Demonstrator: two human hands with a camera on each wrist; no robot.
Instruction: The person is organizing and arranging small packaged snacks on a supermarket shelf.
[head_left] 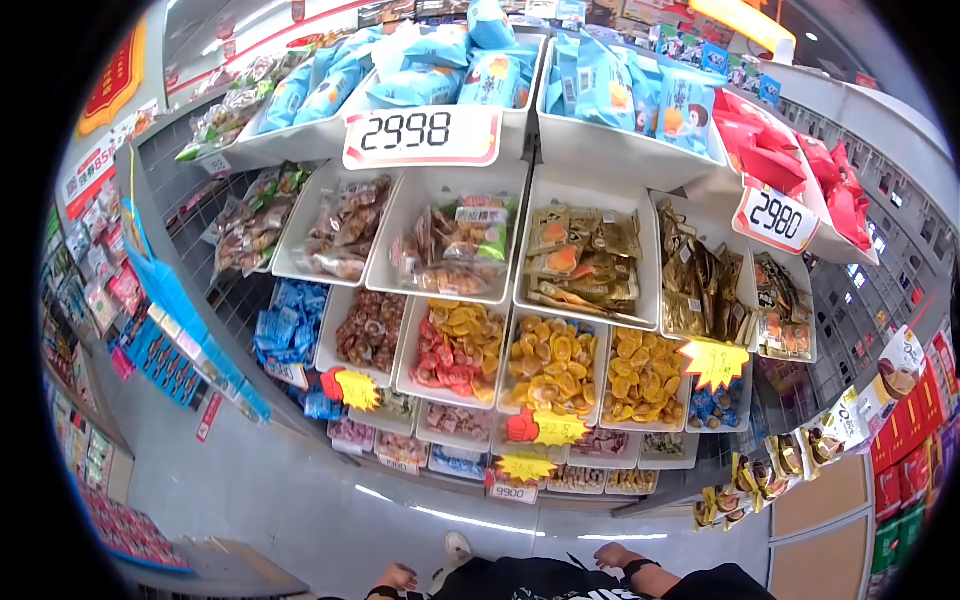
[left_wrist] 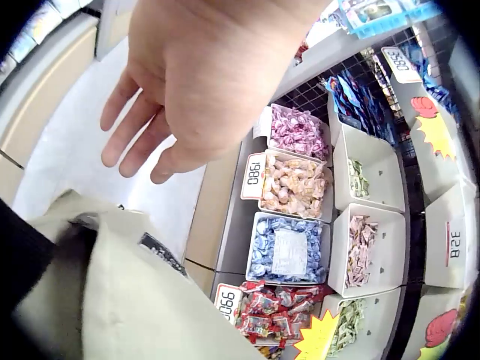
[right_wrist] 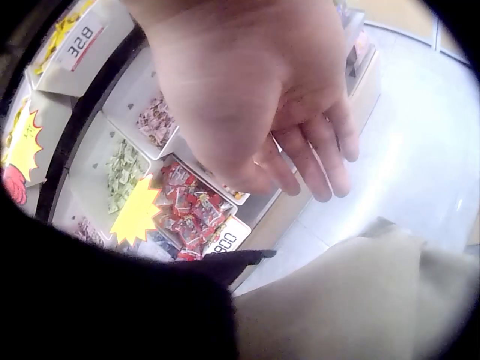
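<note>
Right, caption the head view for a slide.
Blue packets above white bins of packaged goods, left hand and right hand below.

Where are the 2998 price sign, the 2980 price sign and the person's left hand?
2998 price sign (head_left: pixel 423 137), head view, middle of its face.
2980 price sign (head_left: pixel 776 217), head view, middle of its face.
Left hand (left_wrist: pixel 204 79), left wrist view, middle of the hand.

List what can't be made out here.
- Head view: writing on the yellow star sign; too small and blurred.
- Head view: the left hand's separate fingers; too small.
- Left wrist view: the lower star sign's bottom; cut off by the edge.
- Right wrist view: trays behind the right hand; the palm blocks them.
</note>
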